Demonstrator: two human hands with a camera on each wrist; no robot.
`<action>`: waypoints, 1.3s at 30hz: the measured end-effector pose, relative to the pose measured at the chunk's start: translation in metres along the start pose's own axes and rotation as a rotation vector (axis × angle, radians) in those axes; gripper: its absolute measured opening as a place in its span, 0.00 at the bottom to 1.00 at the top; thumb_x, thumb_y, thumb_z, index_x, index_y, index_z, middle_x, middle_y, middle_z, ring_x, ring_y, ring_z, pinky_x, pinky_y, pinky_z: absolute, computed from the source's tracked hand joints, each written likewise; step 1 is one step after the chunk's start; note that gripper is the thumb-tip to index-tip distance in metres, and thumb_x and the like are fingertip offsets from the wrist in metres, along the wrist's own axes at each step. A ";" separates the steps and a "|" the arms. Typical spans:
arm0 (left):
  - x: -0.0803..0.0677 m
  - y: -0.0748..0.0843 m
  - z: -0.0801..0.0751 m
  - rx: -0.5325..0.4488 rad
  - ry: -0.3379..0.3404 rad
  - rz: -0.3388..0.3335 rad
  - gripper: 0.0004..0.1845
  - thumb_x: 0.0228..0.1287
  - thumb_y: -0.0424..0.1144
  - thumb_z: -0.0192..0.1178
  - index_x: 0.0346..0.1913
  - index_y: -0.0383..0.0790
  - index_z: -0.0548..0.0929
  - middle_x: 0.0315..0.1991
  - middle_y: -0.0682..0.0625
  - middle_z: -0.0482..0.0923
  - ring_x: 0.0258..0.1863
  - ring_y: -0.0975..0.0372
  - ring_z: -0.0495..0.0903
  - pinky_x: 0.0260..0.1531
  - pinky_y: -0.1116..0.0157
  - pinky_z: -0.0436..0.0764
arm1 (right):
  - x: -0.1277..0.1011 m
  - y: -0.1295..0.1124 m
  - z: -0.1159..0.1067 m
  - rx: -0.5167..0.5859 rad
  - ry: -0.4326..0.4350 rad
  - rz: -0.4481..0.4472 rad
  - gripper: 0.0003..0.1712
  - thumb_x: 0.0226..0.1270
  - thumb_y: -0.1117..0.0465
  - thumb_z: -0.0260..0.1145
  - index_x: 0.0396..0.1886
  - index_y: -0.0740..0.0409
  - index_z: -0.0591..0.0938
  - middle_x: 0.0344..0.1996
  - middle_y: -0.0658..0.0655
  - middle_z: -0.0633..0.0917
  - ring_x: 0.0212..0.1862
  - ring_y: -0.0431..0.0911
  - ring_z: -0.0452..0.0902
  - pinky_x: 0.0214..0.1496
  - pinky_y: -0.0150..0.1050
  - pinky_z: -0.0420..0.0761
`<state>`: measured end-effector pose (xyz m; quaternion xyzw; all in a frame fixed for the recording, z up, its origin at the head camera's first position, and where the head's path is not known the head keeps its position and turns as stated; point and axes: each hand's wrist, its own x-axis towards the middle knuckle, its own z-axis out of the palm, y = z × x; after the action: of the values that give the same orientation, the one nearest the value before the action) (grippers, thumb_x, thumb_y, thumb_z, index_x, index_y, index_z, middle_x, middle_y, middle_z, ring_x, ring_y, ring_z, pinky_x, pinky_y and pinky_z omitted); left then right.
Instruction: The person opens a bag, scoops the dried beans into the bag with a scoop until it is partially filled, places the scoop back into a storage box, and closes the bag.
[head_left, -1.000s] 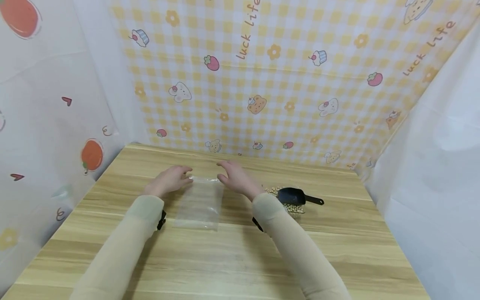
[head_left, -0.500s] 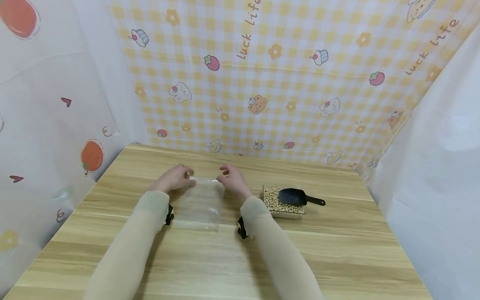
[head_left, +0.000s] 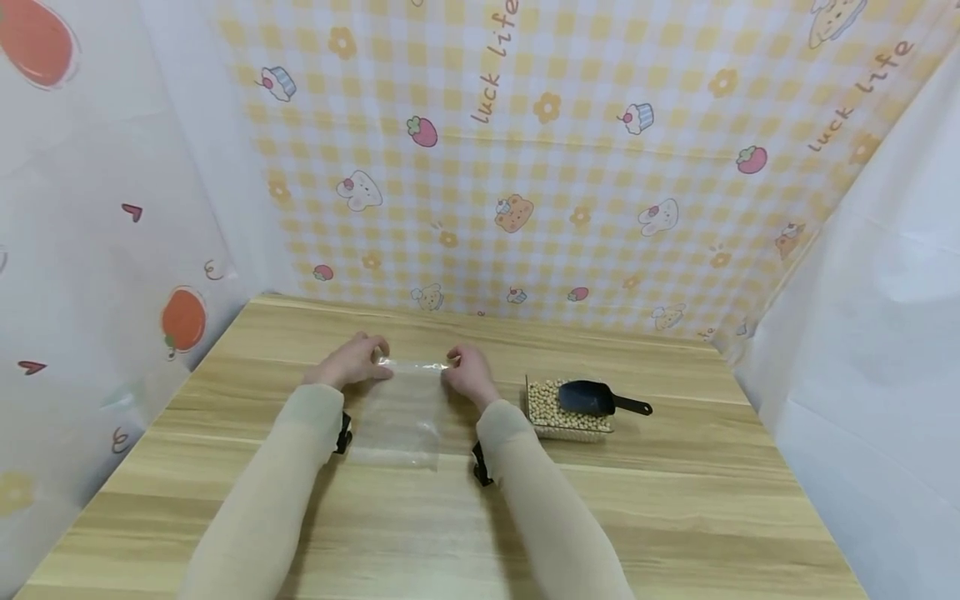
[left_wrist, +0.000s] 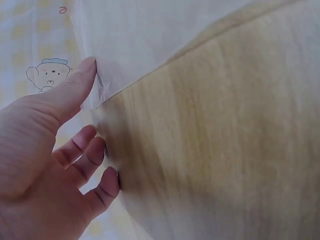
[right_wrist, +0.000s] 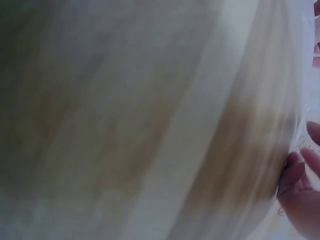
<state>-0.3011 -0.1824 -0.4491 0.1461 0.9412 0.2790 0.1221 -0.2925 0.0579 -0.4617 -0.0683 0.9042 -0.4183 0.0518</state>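
Pinching a clear bag [head_left: 401, 421] by its top corners with left hand [head_left: 349, 363] and, probably (kinda blurry), right hand [head_left: 472, 375].

Left grip [left_wrist: 37, 150]: thumb against the crinkled edge of clear plastic film [left_wrist: 135, 42], three fingers curved near the wood-grained counter [left_wrist: 200, 130]; yellow-checked cloth [left_wrist: 19, 47] behind, printed with a cartoon animal [left_wrist: 52, 75].

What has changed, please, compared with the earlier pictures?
The left grip and the right grip have closed in and now pinch the far corners of the clear bag. The right sleeve has swung left, uncovering the container of beans. The bag's near end stays on the table, the scoop on the beans.
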 end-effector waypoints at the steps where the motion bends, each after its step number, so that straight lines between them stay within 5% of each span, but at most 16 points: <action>1: 0.000 0.001 0.001 -0.002 -0.001 -0.006 0.23 0.62 0.44 0.66 0.56 0.35 0.75 0.47 0.39 0.69 0.43 0.49 0.73 0.45 0.49 0.75 | 0.000 0.001 -0.001 -0.001 -0.003 0.005 0.20 0.58 0.68 0.68 0.51 0.67 0.80 0.41 0.60 0.81 0.44 0.51 0.76 0.50 0.45 0.77; 12: 0.001 0.004 0.003 -0.002 0.007 -0.002 0.13 0.63 0.40 0.66 0.44 0.36 0.76 0.42 0.42 0.71 0.39 0.52 0.70 0.40 0.56 0.72 | 0.000 0.006 -0.001 0.002 -0.024 0.045 0.14 0.58 0.66 0.70 0.45 0.63 0.83 0.37 0.56 0.81 0.41 0.48 0.74 0.47 0.42 0.76; 22: 0.002 0.002 0.009 -0.041 0.010 0.018 0.13 0.65 0.38 0.64 0.27 0.40 0.71 0.25 0.51 0.69 0.28 0.58 0.69 0.31 0.61 0.68 | -0.005 0.009 0.000 -0.007 -0.035 0.002 0.07 0.60 0.65 0.70 0.30 0.58 0.78 0.28 0.51 0.77 0.32 0.44 0.71 0.36 0.36 0.73; 39: -0.016 0.002 0.007 -0.209 0.043 0.099 0.10 0.67 0.38 0.62 0.30 0.39 0.73 0.25 0.50 0.69 0.28 0.58 0.67 0.30 0.62 0.69 | -0.018 0.008 -0.006 -0.053 -0.137 -0.116 0.06 0.69 0.61 0.64 0.32 0.56 0.80 0.27 0.49 0.78 0.32 0.42 0.72 0.37 0.34 0.74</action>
<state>-0.2837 -0.1835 -0.4511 0.1730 0.9010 0.3845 0.1025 -0.2767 0.0701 -0.4630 -0.1503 0.9039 -0.3907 0.0876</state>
